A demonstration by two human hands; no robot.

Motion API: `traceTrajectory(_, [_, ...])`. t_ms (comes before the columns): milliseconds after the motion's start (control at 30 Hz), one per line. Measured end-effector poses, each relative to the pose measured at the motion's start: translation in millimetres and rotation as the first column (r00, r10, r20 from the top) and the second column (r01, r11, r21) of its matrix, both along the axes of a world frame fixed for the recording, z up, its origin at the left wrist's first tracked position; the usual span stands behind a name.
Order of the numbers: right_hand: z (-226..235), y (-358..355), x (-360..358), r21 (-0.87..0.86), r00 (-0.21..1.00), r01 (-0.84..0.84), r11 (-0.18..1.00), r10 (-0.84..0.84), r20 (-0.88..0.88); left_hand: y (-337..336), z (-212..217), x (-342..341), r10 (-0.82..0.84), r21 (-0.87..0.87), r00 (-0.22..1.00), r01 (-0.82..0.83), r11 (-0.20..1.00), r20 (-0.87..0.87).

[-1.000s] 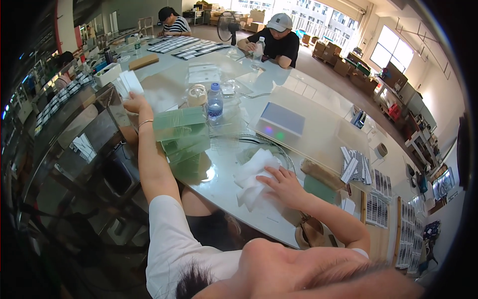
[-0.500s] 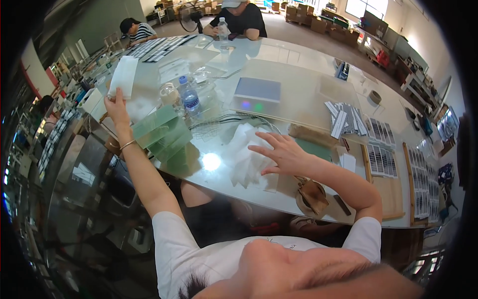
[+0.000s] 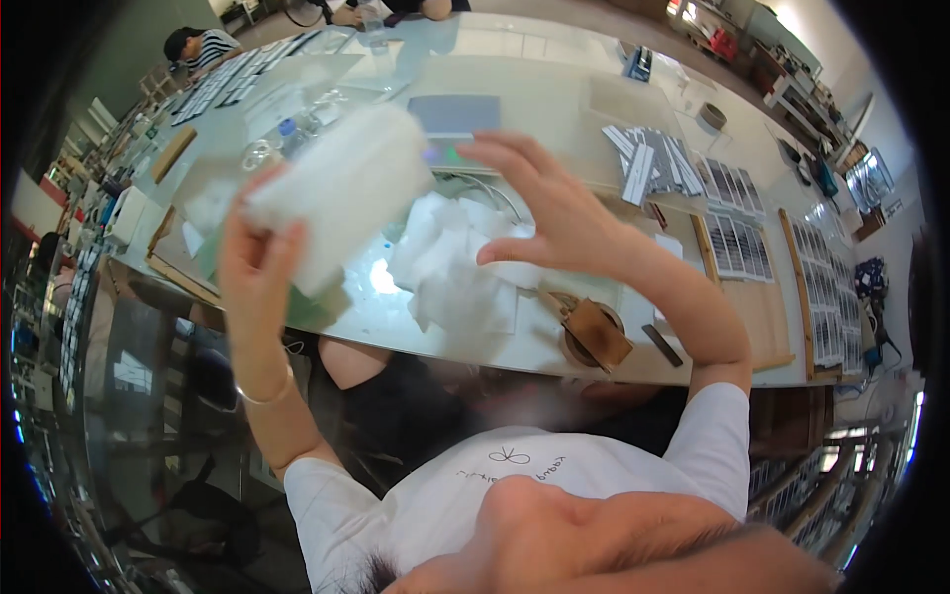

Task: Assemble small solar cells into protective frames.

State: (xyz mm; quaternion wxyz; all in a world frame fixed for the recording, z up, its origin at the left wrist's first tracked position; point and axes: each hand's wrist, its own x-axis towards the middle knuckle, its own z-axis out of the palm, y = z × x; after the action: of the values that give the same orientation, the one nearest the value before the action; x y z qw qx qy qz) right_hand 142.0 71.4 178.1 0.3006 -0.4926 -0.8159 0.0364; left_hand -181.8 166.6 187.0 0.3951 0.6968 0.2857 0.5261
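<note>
My left hand (image 3: 259,243) is closed on the near edge of a white translucent sheet (image 3: 346,193), raised over the table and smeared by motion. Facing it, my right hand (image 3: 559,213) is spread with thumb and fingers apart, holding nothing. Below and between the hands lies a loose heap of thin white crumpled sheets (image 3: 445,262) on the glossy table. Green translucent pieces (image 3: 319,309) show only partly beneath the raised sheet. A bottle's blue cap (image 3: 288,128) peeks out beyond it; the rest of the bottle is mostly hidden.
A bluish rectangular panel (image 3: 455,114) lies farther back. To the right are grey-and-white strips (image 3: 648,163), a tape roll (image 3: 712,116) and wood-edged trays of dark printed pieces (image 3: 740,247). A brown object (image 3: 597,334) sits near the front edge. Another person (image 3: 201,51) sits far left.
My left hand has brought the white sheet inward from the far left, toward my right hand. My right hand has lifted off the crumpled heap. The view has shifted, too.
</note>
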Motion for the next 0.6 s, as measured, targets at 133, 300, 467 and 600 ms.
traceTrajectory(133, [20, 7, -9, -0.024, 0.963, -0.234, 0.972, 0.236, 0.134, -42, -17, 53, -0.419, -0.286, 0.905, 0.42, 0.861, 0.066])
traceTrajectory(300, [-14, 2, -13, -0.583, 0.94, -0.27, 0.767, 0.078, -0.333, -18, -76, 67, -0.263, -0.532, 0.744, 0.637, 0.557, 0.615])
traceTrajectory(467, [-51, 1, -42, -0.741, 0.741, -0.359, 0.567, -0.309, -0.596, -52, -129, 114, -0.298, -0.358, 0.549, 0.784, 0.506, 0.781])
traceTrajectory(600, [-41, -7, -53, -0.668, 0.991, 0.134, 0.732, -0.105, 0.084, -63, -129, 134, -0.116, -0.409, 0.613, 0.644, 0.647, 0.782])
